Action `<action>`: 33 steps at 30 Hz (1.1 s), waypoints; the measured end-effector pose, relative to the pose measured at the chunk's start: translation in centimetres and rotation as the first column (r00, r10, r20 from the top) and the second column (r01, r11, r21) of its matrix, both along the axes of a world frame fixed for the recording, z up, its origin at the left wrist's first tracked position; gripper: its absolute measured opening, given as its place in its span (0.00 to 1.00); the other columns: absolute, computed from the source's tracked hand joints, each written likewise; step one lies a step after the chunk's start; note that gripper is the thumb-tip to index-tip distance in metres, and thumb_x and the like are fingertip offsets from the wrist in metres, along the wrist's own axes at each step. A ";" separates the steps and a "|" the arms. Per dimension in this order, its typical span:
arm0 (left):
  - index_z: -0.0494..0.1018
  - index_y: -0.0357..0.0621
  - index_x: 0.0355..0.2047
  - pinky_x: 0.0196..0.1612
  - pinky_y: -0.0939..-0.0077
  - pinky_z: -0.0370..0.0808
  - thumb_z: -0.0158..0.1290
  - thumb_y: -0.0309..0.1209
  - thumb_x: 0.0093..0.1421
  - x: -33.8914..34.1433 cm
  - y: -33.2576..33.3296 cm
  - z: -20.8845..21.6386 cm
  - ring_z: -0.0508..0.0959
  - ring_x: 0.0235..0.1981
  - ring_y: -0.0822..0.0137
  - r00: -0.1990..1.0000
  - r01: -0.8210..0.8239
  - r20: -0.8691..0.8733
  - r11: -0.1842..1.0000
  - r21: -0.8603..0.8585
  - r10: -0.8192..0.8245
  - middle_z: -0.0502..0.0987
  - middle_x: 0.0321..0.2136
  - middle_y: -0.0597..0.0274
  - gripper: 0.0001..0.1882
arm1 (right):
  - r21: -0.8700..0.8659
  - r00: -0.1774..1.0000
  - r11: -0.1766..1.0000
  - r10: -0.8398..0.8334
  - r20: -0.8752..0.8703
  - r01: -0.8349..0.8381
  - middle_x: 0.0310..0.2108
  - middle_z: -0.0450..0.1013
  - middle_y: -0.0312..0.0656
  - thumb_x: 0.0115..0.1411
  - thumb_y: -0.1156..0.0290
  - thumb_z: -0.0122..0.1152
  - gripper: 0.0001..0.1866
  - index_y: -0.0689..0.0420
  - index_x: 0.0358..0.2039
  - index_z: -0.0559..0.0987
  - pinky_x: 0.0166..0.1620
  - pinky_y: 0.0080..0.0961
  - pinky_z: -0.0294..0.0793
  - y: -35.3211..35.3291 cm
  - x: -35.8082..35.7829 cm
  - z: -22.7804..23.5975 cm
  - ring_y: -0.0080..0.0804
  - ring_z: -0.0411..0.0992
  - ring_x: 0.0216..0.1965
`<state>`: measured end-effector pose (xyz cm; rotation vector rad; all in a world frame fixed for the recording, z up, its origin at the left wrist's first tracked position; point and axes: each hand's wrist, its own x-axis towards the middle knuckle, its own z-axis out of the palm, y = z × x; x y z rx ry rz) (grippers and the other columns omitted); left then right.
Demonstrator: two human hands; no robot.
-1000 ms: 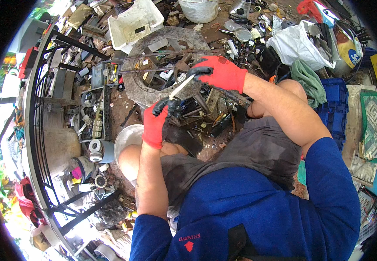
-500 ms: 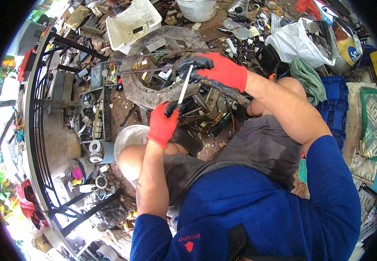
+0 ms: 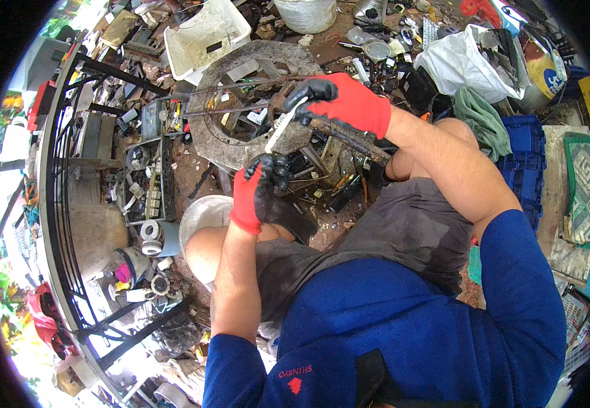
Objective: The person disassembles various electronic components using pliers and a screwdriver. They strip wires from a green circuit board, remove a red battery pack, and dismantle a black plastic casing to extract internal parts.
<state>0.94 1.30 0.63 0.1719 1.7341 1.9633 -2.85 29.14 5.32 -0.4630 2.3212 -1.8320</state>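
Note:
A narrow white strip (image 3: 281, 129), with small dark marks along one side, slants above the round metal frame. My right hand (image 3: 346, 105), in a red glove with black fingers, pinches its upper end. Just at the strip's lower tip is my left hand (image 3: 261, 187), gloved the same way, its fingers curled in. Whether those fingers grip the tip or something small is hidden. Beneath both hands lies the worn round metal frame (image 3: 206, 139), with bars and scrap pieces inside its opening. A dark rod (image 3: 353, 143) sticks out below my right hand.
A dirty white bin (image 3: 206, 34) and a white bucket (image 3: 306, 15) stand at the far side. Crates of small parts (image 3: 149, 180) and a black metal rack (image 3: 53, 170) are on the left. A white sack (image 3: 465, 61) and a blue crate (image 3: 523, 160) sit right.
The strip has tilted over, its lower end swinging left and upward, and its marked side now shows. My left hand's fingers have shifted and curled below its tip. My right hand has moved slightly.

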 end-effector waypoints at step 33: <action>0.76 0.36 0.44 0.37 0.79 0.74 0.48 0.33 0.69 0.3 0.1 -0.2 0.76 0.32 0.75 0.976 0.181 -0.102 0.979 -0.093 -0.190 0.80 0.32 0.65 0.14 | -0.104 1.000 0.994 -0.015 -0.002 0.014 0.31 0.75 0.31 0.64 0.65 0.59 0.13 0.61 0.42 0.80 0.38 0.21 0.71 -2.1 -2.0 -2.8 0.16 0.68 0.33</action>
